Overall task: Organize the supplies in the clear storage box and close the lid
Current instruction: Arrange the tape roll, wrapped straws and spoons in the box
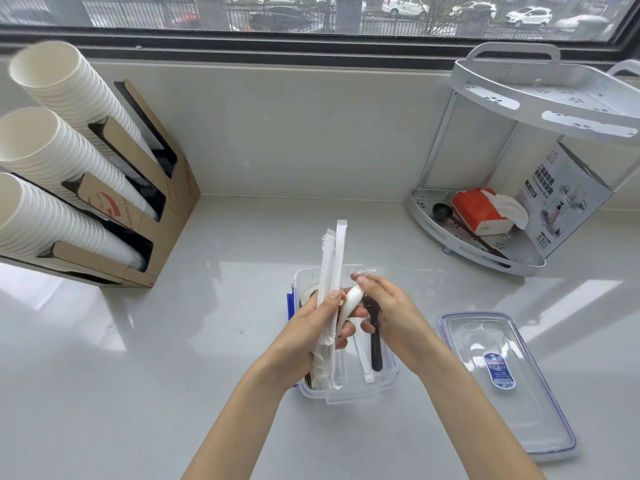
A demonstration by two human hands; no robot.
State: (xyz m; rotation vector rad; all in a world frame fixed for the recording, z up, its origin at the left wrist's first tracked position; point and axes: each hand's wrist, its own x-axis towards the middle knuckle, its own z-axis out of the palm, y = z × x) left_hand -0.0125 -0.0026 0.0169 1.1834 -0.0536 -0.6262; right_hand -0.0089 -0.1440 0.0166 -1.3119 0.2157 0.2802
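The clear storage box (pixel 349 393) stands open on the grey counter, with blue latches on its left side. Above it, my left hand (pixel 311 336) grips a bundle of paper-wrapped straws (pixel 333 268) that stick up and away from me. My right hand (pixel 388 313) pinches a white plastic spoon in clear wrap (pixel 351 299), right beside the bundle. Inside the box lie a black spoon (pixel 375 348), a wrapped straw (pixel 363 362) and a roll of tape (pixel 308 292). The clear lid (pixel 502 382) with a blue seal lies flat to the box's right.
A cardboard dispenser (pixel 138 209) holding three stacks of white paper cups (pixel 62 150) stands at the left. A white two-tier corner rack (pixel 512 188) at the back right holds a red tissue pack (pixel 481 209) and a printed box. A window runs behind the counter.
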